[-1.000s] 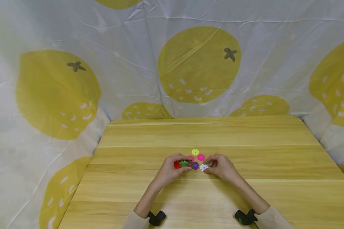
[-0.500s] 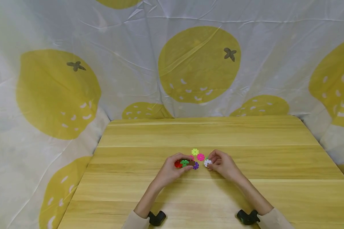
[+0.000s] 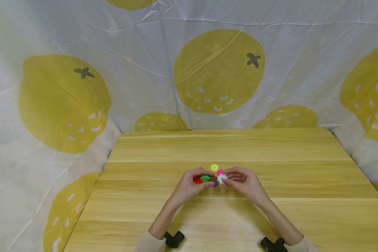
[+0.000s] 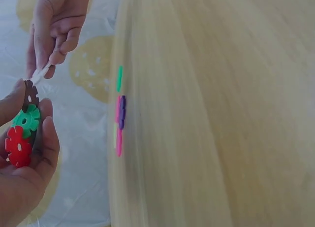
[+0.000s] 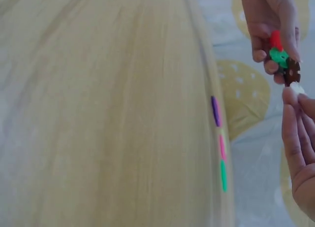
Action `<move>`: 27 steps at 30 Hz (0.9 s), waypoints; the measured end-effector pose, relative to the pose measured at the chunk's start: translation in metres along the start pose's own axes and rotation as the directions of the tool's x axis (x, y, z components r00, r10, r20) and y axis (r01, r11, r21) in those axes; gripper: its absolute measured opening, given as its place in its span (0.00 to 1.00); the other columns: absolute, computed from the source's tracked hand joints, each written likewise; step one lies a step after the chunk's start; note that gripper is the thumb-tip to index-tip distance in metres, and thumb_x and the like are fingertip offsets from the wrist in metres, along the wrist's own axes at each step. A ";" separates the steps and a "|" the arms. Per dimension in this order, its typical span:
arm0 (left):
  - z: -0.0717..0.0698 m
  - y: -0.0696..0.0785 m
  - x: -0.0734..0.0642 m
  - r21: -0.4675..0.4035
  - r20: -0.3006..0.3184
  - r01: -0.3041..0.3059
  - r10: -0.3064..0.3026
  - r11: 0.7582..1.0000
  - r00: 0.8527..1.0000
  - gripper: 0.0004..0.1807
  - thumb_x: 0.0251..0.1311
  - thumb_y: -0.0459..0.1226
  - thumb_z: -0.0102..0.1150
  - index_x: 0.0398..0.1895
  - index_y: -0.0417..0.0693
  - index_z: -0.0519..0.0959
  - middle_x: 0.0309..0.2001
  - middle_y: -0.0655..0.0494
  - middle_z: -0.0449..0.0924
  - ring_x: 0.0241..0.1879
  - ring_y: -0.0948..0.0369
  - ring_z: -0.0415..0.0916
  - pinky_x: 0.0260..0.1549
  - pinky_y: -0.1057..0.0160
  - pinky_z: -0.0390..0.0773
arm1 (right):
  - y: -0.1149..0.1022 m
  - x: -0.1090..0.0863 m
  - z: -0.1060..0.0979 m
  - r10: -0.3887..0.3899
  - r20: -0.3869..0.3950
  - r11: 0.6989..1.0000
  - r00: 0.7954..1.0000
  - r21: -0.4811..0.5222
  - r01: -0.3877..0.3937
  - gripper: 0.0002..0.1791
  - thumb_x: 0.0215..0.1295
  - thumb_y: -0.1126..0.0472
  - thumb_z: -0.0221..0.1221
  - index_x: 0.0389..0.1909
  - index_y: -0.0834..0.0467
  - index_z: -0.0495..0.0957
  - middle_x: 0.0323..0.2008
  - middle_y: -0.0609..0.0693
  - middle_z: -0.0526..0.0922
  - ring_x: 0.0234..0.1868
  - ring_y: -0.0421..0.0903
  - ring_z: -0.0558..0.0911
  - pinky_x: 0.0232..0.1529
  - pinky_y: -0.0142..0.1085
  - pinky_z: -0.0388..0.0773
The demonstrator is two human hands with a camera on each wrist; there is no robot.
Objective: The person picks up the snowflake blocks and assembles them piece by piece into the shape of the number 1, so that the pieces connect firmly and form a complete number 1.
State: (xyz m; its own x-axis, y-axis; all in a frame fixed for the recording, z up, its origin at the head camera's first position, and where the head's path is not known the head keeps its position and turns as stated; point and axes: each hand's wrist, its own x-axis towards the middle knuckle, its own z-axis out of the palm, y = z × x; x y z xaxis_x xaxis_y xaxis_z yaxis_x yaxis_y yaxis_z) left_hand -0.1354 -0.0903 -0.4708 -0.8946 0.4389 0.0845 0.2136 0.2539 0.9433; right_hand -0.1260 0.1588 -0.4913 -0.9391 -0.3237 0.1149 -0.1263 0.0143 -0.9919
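Head view: the left hand [image 3: 190,186] grips a run of red disc [image 3: 196,180], green disc [image 3: 204,177] and brown disc [image 3: 212,179], and from the right the right hand [image 3: 248,183] pinches a white disc [image 3: 221,177] at the brown one's edge. Three look joined; whether the white is slotted in, I cannot tell. On the table [image 3: 163,150], yellow disc [image 3: 212,168] farthest, pink disc [image 3: 219,172] nearer, purple disc [image 3: 216,184] nearest, plus a second pink disc [image 4: 119,144] and loose green disc [image 4: 120,79] in the left wrist view, seem unattached.
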 end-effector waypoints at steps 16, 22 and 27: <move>-0.001 0.007 0.001 -0.078 0.027 -0.010 0.012 0.997 1.000 0.14 0.61 0.34 0.73 0.51 0.46 0.88 0.47 0.46 0.87 0.43 0.64 0.83 0.40 0.71 0.82 | -0.007 -0.005 0.009 -0.047 0.008 0.998 0.999 0.048 0.047 0.16 0.68 0.69 0.65 0.54 0.73 0.83 0.48 0.69 0.87 0.42 0.49 0.92 0.46 0.52 0.85; -0.001 0.007 0.003 -0.076 0.004 -0.007 0.008 0.997 1.000 0.14 0.59 0.35 0.75 0.49 0.48 0.90 0.44 0.48 0.87 0.41 0.64 0.82 0.38 0.72 0.81 | -0.007 -0.005 0.011 -0.053 -0.017 0.998 0.998 0.043 0.054 0.15 0.68 0.68 0.66 0.53 0.72 0.84 0.46 0.61 0.90 0.40 0.47 0.92 0.45 0.52 0.86; -0.001 0.006 0.004 -0.071 0.003 0.006 -0.005 0.997 1.000 0.13 0.59 0.37 0.75 0.48 0.53 0.90 0.45 0.52 0.88 0.42 0.63 0.83 0.40 0.70 0.83 | -0.007 -0.005 0.011 -0.064 -0.035 0.997 0.997 0.030 0.065 0.16 0.68 0.69 0.66 0.53 0.73 0.83 0.45 0.55 0.92 0.40 0.45 0.92 0.45 0.47 0.87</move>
State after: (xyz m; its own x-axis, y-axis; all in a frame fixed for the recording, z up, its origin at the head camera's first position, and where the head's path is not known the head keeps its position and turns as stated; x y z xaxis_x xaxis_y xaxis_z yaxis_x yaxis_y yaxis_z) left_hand -0.1382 -0.0876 -0.4643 -0.8945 0.4402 0.0784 0.1804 0.1948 0.9641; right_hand -0.1170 0.1499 -0.4859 -0.9397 -0.2911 0.1797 -0.1773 -0.0348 -0.9835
